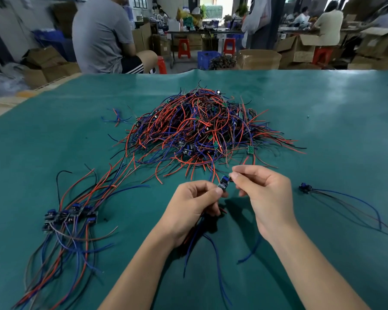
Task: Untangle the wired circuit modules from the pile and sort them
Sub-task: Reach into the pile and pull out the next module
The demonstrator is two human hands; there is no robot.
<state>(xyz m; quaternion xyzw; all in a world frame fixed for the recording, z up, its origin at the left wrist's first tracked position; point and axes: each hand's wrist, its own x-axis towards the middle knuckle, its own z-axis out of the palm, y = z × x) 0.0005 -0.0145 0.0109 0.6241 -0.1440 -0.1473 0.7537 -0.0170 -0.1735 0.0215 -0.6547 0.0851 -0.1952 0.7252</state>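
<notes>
A big tangled pile (202,128) of red, blue and black wired circuit modules lies mid-table. Just in front of it, above the mat, I hold one small module (224,182) between both hands. My left hand (194,204) grips its lower end with curled fingers, and its wires hang down below the palm. My right hand (262,189) pinches the module's top edge between thumb and forefinger. A sorted group of modules (71,217) lies at the left, wires trailing toward me. One lone module (305,187) with blue and dark wires lies at the right.
The green mat (323,121) covers the whole table. A few loose wires (117,116) lie left of the pile. Beyond the far edge sits a person in a grey shirt (101,34), with cardboard boxes, red stools and a blue crate behind.
</notes>
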